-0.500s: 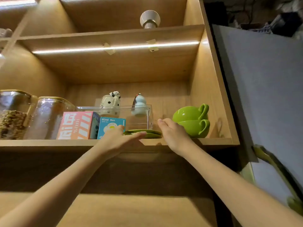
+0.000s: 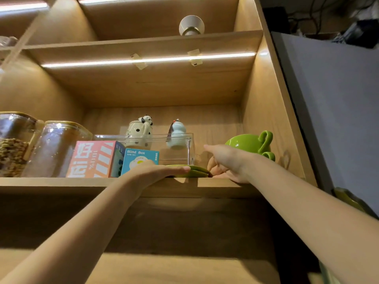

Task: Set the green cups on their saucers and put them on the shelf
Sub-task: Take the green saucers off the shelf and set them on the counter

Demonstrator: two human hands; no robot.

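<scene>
Saucers (image 2: 189,170) lie flat, stacked; left hand (image 2: 155,171) open atop, right hand (image 2: 227,162) gripping their edge.

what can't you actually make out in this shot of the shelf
Head view only:
- Lower green cup: mostly hidden behind the right hand; only its handle shows under the upper green cup.
- Green saucers: left part covered by the left hand; seen edge-on, so the count is unclear.
- Right hand's curled fingers: whether they grip the saucers is unclear.
- Leftmost glass jar: cut off by the frame edge.
</scene>
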